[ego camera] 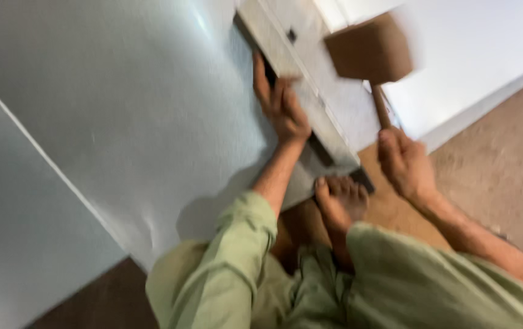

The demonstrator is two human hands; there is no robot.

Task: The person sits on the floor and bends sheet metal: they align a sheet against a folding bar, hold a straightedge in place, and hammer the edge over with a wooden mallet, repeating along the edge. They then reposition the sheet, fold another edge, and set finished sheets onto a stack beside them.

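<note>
My right hand (403, 163) grips the handle of a wooden mallet (369, 50), whose blurred brown block head is raised above a long pale strip (301, 82). My left hand (281, 105) presses on that strip where it meets a large white panel (127, 116), fingers curled over its edge. My bare foot (341, 204) rests against the near end of the strip.
A second white panel (11, 231) lies at the left, split from the first by a thin seam. Another white board (481, 55) sits at the upper right. Brown floor (499, 176) shows at the right and bottom left. My green sleeves and clothing fill the lower middle.
</note>
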